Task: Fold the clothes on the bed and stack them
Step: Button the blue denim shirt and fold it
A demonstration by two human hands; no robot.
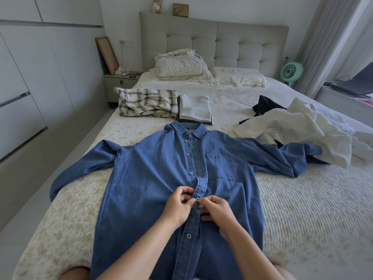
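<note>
A blue denim shirt (153, 170) lies face up on the bed (292, 209), collar away from me, sleeves spread to both sides. My left hand (178, 207) pinches the shirt's button placket at mid-front. My right hand (217, 211) pinches the opposite placket edge right beside it, with a small button between my fingertips. Beyond the collar sits a stack of folded clothes (194, 109), white on top. A crumpled plaid shirt (147, 103) lies to its left. A loose cream garment (298, 128) and a dark garment (266, 107) lie at the right.
Pillows (181, 65) and a padded headboard (232, 41) are at the far end. A nightstand (119, 81) stands at the left, wardrobe doors (30, 87) along the left wall. A green fan (291, 72) and a laptop (357, 83) sit at the right by the curtain.
</note>
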